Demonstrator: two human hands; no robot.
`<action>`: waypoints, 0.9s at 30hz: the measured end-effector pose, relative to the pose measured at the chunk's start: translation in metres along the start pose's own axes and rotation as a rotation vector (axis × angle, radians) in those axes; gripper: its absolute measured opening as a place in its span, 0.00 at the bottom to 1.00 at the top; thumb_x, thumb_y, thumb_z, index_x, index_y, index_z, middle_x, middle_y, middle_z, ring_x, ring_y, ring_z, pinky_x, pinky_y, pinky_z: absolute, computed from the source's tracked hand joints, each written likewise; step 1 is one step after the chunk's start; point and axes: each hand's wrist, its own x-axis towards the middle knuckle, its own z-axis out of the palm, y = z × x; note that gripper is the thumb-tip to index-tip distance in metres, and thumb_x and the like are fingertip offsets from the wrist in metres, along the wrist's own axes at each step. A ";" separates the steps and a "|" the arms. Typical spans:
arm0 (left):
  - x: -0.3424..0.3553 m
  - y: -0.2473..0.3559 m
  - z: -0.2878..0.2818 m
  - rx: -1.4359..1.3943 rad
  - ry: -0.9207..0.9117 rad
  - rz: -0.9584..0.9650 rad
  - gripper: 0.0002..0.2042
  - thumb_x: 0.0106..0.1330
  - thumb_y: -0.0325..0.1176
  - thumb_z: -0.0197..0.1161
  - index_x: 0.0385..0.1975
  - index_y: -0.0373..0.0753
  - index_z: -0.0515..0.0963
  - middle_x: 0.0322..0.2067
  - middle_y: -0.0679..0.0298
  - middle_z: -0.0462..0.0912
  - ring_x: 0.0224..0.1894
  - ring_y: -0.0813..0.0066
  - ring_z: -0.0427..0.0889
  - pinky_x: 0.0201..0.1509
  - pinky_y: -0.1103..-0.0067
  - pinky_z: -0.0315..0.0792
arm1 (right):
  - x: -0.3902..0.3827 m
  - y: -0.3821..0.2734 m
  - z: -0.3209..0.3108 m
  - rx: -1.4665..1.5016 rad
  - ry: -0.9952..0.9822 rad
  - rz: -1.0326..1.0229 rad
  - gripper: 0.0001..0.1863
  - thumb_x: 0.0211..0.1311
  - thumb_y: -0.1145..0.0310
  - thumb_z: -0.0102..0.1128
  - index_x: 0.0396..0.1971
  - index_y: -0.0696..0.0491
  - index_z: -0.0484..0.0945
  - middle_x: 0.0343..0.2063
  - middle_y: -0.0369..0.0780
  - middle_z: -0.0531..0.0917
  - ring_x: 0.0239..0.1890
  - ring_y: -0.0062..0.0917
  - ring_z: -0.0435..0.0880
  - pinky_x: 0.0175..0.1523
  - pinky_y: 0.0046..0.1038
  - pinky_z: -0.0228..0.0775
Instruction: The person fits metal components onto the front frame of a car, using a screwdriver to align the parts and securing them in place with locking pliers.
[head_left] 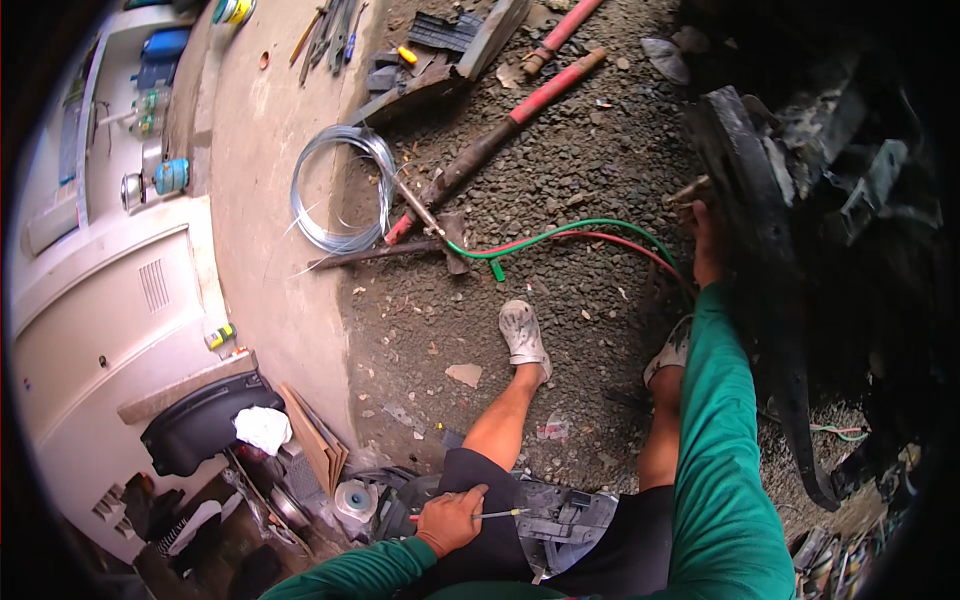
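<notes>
My left hand (452,520) rests on my left thigh, closed around a thin tool (495,514) with a slim pale shaft pointing right. A red bit shows at its other end; its exact kind is unclear. On the right, my right arm stretches far forward, and my right hand (708,248) grips the near edge of a long black curved part (760,190). Shadow hides some of those fingers. A small brownish piece (688,190) shows beside the fingertips. Between my legs lies a grey moulded plastic part (568,520).
A gas torch (420,210) with green and red hoses (560,232) lies ahead, beside a coil of wire (298,190). Red-and-rusty bars (555,85) lie on gravel. Screwdrivers (335,35) are on the concrete ledge (270,110). Broken metal (870,195) crowds the right.
</notes>
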 end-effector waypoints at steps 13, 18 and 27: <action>0.004 -0.018 -0.002 0.042 -0.056 0.005 0.12 0.73 0.37 0.63 0.53 0.46 0.84 0.31 0.60 0.90 0.33 0.59 0.90 0.40 0.65 0.83 | 0.023 0.028 0.000 -0.139 -0.155 0.035 0.23 0.80 0.52 0.62 0.60 0.56 0.84 0.45 0.36 0.87 0.47 0.24 0.86 0.54 0.33 0.78; 0.004 -0.014 -0.005 0.065 -0.041 0.001 0.11 0.72 0.36 0.64 0.51 0.46 0.84 0.31 0.60 0.90 0.33 0.58 0.90 0.39 0.64 0.83 | 0.006 0.027 -0.021 -0.818 0.004 -0.044 0.28 0.75 0.46 0.66 0.55 0.58 0.86 0.44 0.47 0.91 0.47 0.42 0.90 0.54 0.45 0.77; 0.007 0.024 0.000 0.076 0.022 0.073 0.08 0.72 0.33 0.64 0.48 0.45 0.83 0.30 0.56 0.89 0.33 0.53 0.90 0.39 0.59 0.83 | -0.190 0.040 -0.032 -0.614 -0.618 0.474 0.25 0.66 0.49 0.76 0.30 0.61 0.86 0.22 0.44 0.85 0.29 0.28 0.81 0.41 0.41 0.75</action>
